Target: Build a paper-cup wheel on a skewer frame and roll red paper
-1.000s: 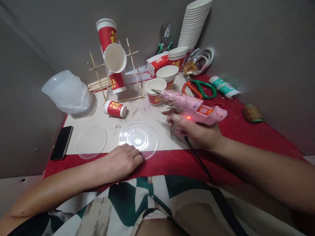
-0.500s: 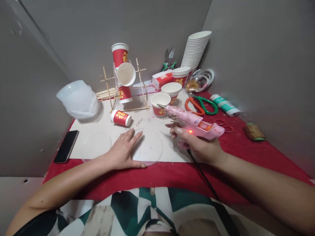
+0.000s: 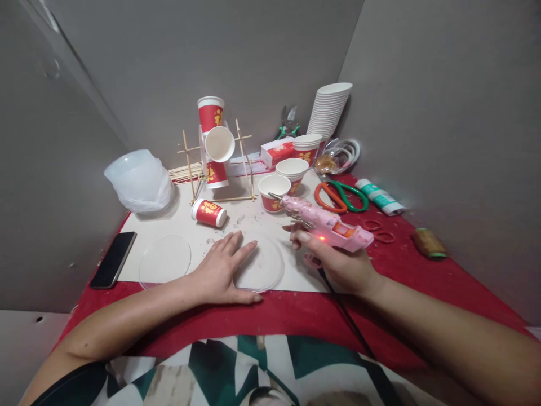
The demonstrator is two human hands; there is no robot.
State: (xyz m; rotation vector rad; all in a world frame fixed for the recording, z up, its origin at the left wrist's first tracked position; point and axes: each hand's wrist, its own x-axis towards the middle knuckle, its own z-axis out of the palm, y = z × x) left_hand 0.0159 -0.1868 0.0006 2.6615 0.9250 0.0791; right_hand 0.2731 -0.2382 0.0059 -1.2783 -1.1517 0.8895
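Observation:
My left hand (image 3: 224,268) lies flat with fingers spread, resting on the left part of a clear plastic disc (image 3: 266,265). My right hand (image 3: 333,256) is wrapped round a pink glue gun (image 3: 325,220), its nozzle pointing left and its small light glowing orange. A second clear disc (image 3: 164,260) lies left of my left hand. Beyond that hand, a red paper cup (image 3: 209,213) rests on its side. Behind it stands a wooden stick frame (image 3: 239,152) carrying several red and white cups (image 3: 219,144). An open paper cup (image 3: 274,192) is just past the nozzle.
At the left are a phone (image 3: 113,260) and a white plastic bag (image 3: 141,183). Stacked cups (image 3: 329,110), pliers (image 3: 289,121) and a red box (image 3: 276,151) stand at the back. Scissors (image 3: 349,195), a green-white roll (image 3: 380,196) and a thread spool (image 3: 429,243) lie right. A black cord (image 3: 342,310) hangs from the glue gun.
The whole view has shifted, so the scene sits lower in the picture. My left hand has slid slightly right over the disc. The glue gun stays in my right hand.

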